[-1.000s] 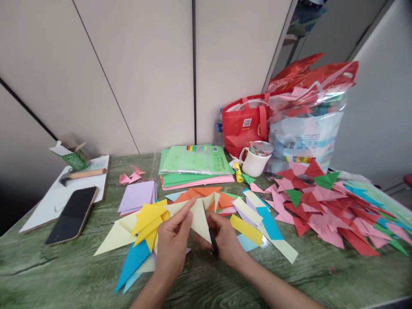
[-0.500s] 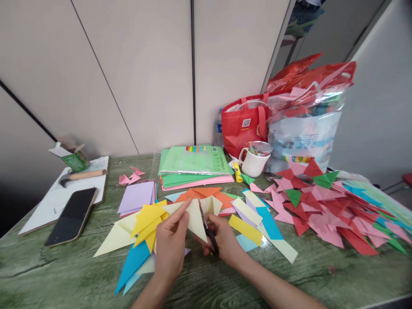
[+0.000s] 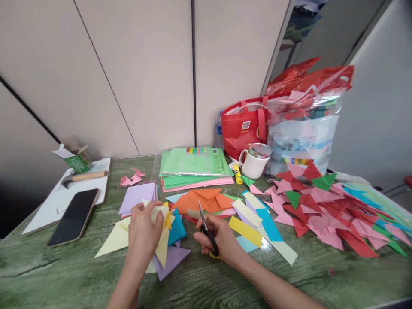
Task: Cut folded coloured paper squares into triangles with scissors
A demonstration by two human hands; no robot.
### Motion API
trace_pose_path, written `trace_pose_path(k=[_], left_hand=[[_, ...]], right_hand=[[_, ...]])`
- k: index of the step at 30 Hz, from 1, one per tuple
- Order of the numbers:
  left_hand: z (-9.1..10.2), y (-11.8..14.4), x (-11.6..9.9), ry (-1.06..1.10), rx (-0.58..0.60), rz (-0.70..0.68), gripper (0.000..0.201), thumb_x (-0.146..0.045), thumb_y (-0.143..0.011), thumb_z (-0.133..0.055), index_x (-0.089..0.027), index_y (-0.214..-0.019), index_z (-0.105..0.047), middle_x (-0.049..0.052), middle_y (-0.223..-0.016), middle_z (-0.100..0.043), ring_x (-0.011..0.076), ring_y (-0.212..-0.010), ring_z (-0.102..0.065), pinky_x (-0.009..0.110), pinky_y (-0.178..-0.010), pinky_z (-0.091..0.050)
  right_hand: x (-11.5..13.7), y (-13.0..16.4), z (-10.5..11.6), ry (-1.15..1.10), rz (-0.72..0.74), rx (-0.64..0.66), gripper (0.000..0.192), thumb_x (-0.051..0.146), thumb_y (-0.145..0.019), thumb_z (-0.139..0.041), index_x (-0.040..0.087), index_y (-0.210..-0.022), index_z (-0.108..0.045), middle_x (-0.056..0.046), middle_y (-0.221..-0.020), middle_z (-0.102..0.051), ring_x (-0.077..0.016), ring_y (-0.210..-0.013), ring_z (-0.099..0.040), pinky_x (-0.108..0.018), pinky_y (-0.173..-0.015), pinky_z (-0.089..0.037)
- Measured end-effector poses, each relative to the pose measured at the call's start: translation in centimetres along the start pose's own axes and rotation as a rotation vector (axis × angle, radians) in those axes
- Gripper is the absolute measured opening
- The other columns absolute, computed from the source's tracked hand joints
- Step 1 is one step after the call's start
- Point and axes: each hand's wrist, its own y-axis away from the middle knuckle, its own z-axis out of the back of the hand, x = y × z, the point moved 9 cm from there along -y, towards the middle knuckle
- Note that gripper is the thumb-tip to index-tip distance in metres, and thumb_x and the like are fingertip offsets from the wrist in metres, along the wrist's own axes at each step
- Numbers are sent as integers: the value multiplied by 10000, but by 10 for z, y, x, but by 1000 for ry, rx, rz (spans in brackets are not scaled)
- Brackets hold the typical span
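My left hand has its fingers closed around a cream folded paper, over a heap of folded sheets. Beneath and beside it lie a blue folded paper, a purple one and a pale yellow one. My right hand grips black-handled scissors, blades pointing up and away from me. A small dull-cream paper piece shows just left of the blades; whether it touches them I cannot tell. Behind the scissors are orange folded papers.
Paper strips lie right of my right hand, beyond them a pile of red and pink folded pieces. At the back stand green paper packs, a glue stick and a white mug. Leftward are a phone and hammer.
My left hand has moved left with the cream paper, away from the scissors, over the heap. The yellow pieces there are now mostly covered. My right hand stays nearly in place with the scissors.
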Motion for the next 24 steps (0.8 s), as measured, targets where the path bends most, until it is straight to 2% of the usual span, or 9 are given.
trace_pose_path(k=[4,7,10,11,13,15,18,21,24], left_hand=[[-2,11,-20,-151,-93,-120,333,-180,-801,-466,-140,-1109,-586,218,-1235,-413,385,-1218,-379,557,-889,-379],[-11,20,-47,-175,-115,-348,418,-95,-777,-469,-109,-1194,-505,232,-1357,-323,418,-1323,-162,663,-957,-214],[-35,38,-82,-87,60,-679,520,-24,-728,-490,-138,-1234,-463,162,-1358,-398,353,-1346,-140,620,-1020,-161],[-42,45,-92,-59,127,-755,519,-14,-719,-497,-149,-1220,-477,137,-1313,-465,331,-1334,-197,602,-1032,-160],[-50,52,-104,-18,204,-815,399,-16,-731,-501,-169,-1093,-572,94,-1125,-610,302,-1267,-340,579,-1031,-189],[-48,51,-109,63,194,-785,201,-62,-761,-508,-186,-838,-647,68,-868,-668,290,-1129,-475,541,-974,-293],[-29,31,-91,413,95,-514,136,-156,-741,-572,-200,-626,-628,42,-690,-628,248,-862,-544,433,-830,-401],[-22,17,-59,726,25,-181,85,-254,-723,-603,-185,-687,-639,25,-690,-604,196,-713,-523,341,-708,-424],[-34,20,-51,877,106,-34,223,-359,-756,-568,-147,-785,-631,30,-700,-620,165,-638,-548,283,-601,-434]], right_hand=[[9,0,16,-50,89,-169,344,408,-644,-722,195,-778,-487,103,-476,-484,-57,-342,-446,-174,-366,-373],[20,0,26,-33,145,-263,348,417,-657,-711,199,-806,-484,106,-448,-479,-72,-348,-462,-178,-369,-370],[25,0,26,-14,160,-255,356,393,-655,-719,201,-829,-475,98,-447,-506,-82,-359,-474,-186,-380,-382],[26,0,26,-10,168,-254,356,384,-655,-722,202,-831,-472,97,-446,-510,-84,-361,-472,-188,-382,-383],[27,2,27,-11,194,-270,344,367,-663,-720,205,-831,-466,98,-458,-505,-83,-370,-469,-188,-391,-382],[29,4,33,-23,239,-329,326,359,-684,-705,209,-839,-461,95,-496,-500,-84,-393,-476,-194,-413,-392],[37,10,47,7,354,-471,294,358,-718,-674,206,-874,-477,59,-602,-527,-108,-490,-524,-228,-488,-440],[46,13,51,91,455,-518,259,352,-742,-650,196,-888,-503,11,-724,-560,-144,-638,-564,-270,-611,-475],[50,10,44,118,458,-450,259,348,-737,-650,195,-889,-507,4,-748,-567,-154,-679,-565,-283,-660,-479]])
